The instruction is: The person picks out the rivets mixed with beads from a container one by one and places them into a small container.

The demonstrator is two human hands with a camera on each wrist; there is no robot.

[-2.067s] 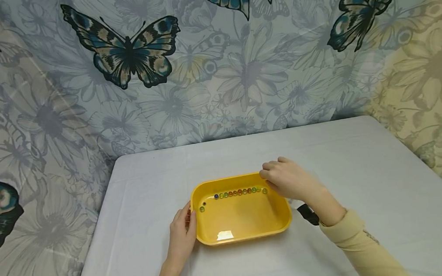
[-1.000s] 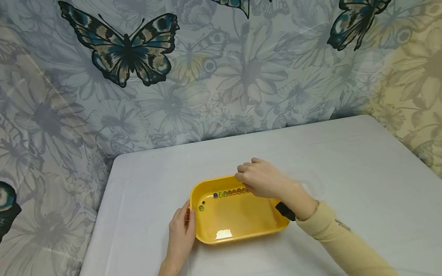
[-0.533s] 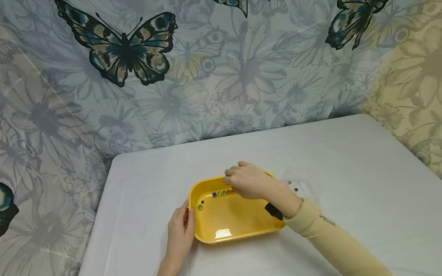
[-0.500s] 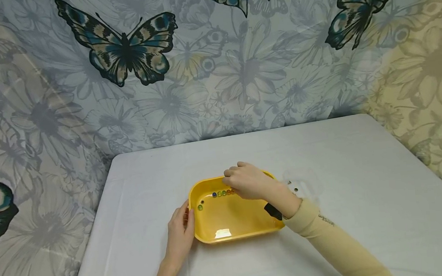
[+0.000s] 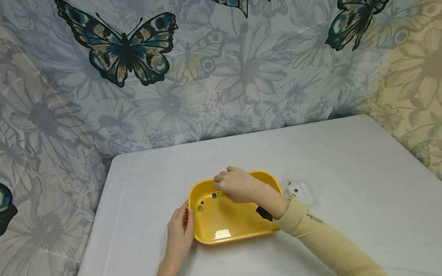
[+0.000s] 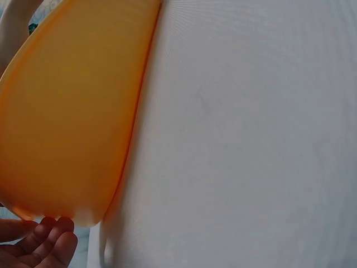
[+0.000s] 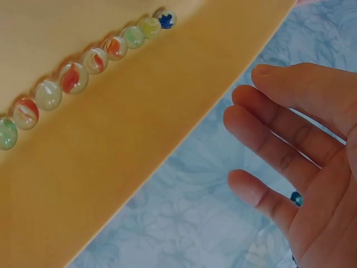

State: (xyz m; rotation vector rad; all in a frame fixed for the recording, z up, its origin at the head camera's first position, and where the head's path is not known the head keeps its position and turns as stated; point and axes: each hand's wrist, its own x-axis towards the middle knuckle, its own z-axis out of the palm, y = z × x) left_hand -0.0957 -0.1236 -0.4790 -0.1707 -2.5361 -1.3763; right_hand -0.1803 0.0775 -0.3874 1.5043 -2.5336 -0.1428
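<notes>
A shallow yellow tray [image 5: 238,220] lies on the white table. Inside its far side runs a row of glass marbles [image 7: 73,77], clear with red, green, yellow and white swirls and a blue one [image 5: 214,195] at the left end. A lone green marble [image 5: 200,208] sits near the tray's left end. My left hand [image 5: 180,227] rests its fingertips against the outside of that end. My right hand [image 5: 238,185] is over the far rim, hiding much of the row in the head view. In the right wrist view its visible fingers are relaxed, holding nothing.
Right of the tray, a faint see-through shape [image 5: 306,189] with small dark specks lies on the white tablecloth [image 5: 367,186]. A butterfly-patterned cloth [image 5: 247,74] hangs behind the table's far edge. A dark speck [image 5: 202,202] shows inside the tray near the lone marble.
My right hand has moved left along the marble row from the tray's far right corner. It now covers marbles that were visible before. My left hand has stayed at the tray's left end.
</notes>
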